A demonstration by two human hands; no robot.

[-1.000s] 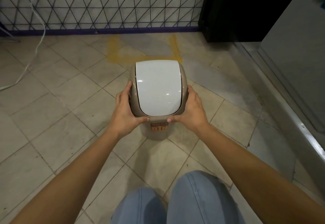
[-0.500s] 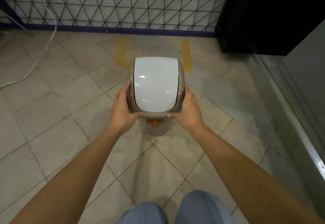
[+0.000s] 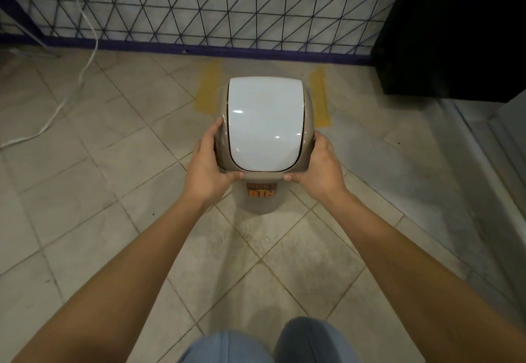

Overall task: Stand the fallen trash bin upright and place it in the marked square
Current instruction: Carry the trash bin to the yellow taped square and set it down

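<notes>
I am gripping the upright bin with my left hand and right hand, keeping it level while centring it between the yellow lines.

Trash bin beige, lid white — square marking yellow — floor tiles beige.

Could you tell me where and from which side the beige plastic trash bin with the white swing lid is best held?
Grip the beige plastic trash bin by its rounded lid collar, one palm on each flank, coming from the near side, as the left hand and right hand do. The white swing lid probably pivots, so keep off it.
</notes>
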